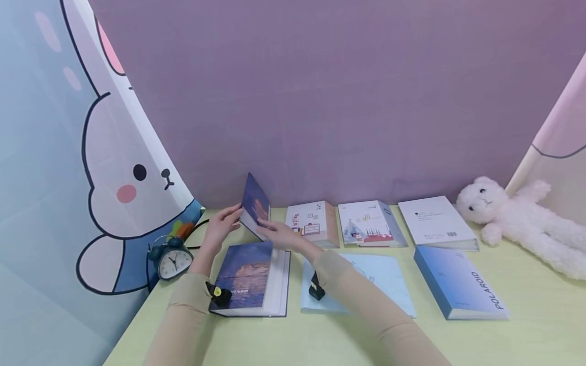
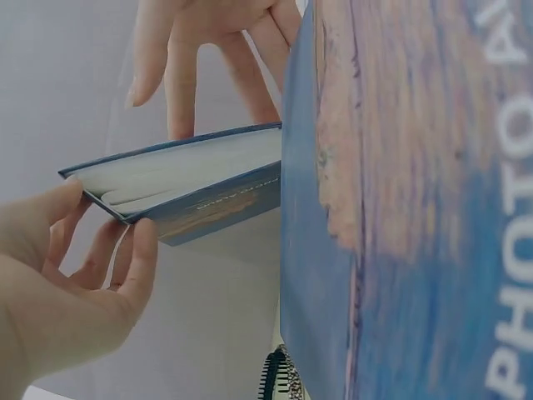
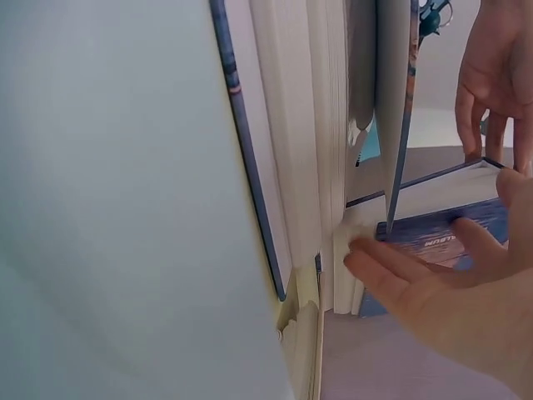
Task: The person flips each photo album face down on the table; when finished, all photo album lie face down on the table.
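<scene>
A small dark-blue photo album (image 1: 255,201) with a rocky-cliff cover stands tilted near the back wall. My left hand (image 1: 222,229) pinches it by one end; in the left wrist view the thumb and fingers (image 2: 143,250) meet at its corner. On the album's other side is my right hand (image 1: 280,235), its fingers extended close against the cover and pages (image 3: 450,179). Just in front lies a larger photo album (image 1: 244,269) of similar design, with its front cover partly lifted in the right wrist view.
A teal alarm clock (image 1: 173,259) stands left. Two small illustrated albums (image 1: 311,221) and a white one (image 1: 435,221) lie along the back. Under my right forearm is a light-blue book (image 1: 389,284); a blue Polaroid album (image 1: 460,284) and a plush toy (image 1: 517,218) lie right.
</scene>
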Demonstrator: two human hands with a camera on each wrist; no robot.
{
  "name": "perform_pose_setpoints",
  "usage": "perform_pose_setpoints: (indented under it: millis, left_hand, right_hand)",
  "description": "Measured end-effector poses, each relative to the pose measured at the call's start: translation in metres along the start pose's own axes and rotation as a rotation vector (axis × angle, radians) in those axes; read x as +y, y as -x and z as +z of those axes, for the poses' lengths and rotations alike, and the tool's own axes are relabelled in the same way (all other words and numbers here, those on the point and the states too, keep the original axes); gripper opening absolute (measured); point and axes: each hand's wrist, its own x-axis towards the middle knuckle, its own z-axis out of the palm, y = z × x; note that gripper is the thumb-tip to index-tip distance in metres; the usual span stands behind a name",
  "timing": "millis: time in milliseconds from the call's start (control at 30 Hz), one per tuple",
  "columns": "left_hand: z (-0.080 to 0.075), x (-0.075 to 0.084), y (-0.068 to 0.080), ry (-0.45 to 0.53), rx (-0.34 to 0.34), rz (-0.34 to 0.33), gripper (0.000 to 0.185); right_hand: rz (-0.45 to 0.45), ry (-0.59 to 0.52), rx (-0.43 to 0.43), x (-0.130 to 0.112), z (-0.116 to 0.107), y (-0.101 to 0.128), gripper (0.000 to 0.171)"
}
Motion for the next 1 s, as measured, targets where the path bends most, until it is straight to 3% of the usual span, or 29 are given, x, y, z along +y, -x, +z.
perform_pose_setpoints:
  millis: [200, 467, 633, 800, 1000]
  left_hand:
    - [0.004, 0.001, 0.001, -0.013, -0.047, 0.024, 0.047]
    - [0.011, 0.002, 0.001, -0.001, -0.120, 0.046, 0.046]
    - [0.016, 0.003, 0.002, -0.011, -0.173, 0.040, 0.044]
    - [0.025, 0.006, 0.003, -0.058, -0.175, 0.046, 0.042]
    - [0.036, 0.009, 0.001, -0.086, -0.173, 0.056, 0.043]
  right_hand:
    - [0.000, -0.017, 0.108, -0.003, -0.001, -0.002, 0.055]
    - [0.026, -0.037, 0.173, -0.010, 0.000, -0.001, 0.063]
    - [0.018, -0.050, 0.256, -0.014, 0.000, -0.003, 0.058]
    - [0.033, -0.053, 0.316, -0.017, -0.011, -0.004, 0.063]
    - [0.086, -0.171, 0.344, -0.012, -0.024, -0.009, 0.066]
